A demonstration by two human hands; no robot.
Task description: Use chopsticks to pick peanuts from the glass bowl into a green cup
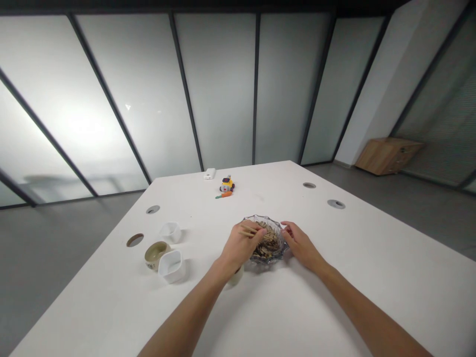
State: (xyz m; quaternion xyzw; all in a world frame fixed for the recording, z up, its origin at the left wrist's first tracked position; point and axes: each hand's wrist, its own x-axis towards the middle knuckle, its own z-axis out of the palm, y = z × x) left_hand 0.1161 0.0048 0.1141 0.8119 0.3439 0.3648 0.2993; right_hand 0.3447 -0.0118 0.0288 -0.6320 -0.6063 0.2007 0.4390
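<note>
- The white table (334,297) has wide bare stretches in front of and to the right of both arms; its far edge runs behind a small toy car (226,184), well apart from the hands.
- A scalloped glass bowl (266,258) sits mid-table, filled with wooden clothespins (268,242).
- The left hand (240,245) rests over the bowl's left rim, fingers curled around one wooden clothespin (247,232).
- The right hand (300,244) touches the bowl's right rim, fingers loosely bent, gripping nothing that shows.
- To the left stand a brown ceramic bowl (155,254), a square white tub (171,266) touching it, and another white tub (170,231) just behind; their contents cannot be told.
</note>
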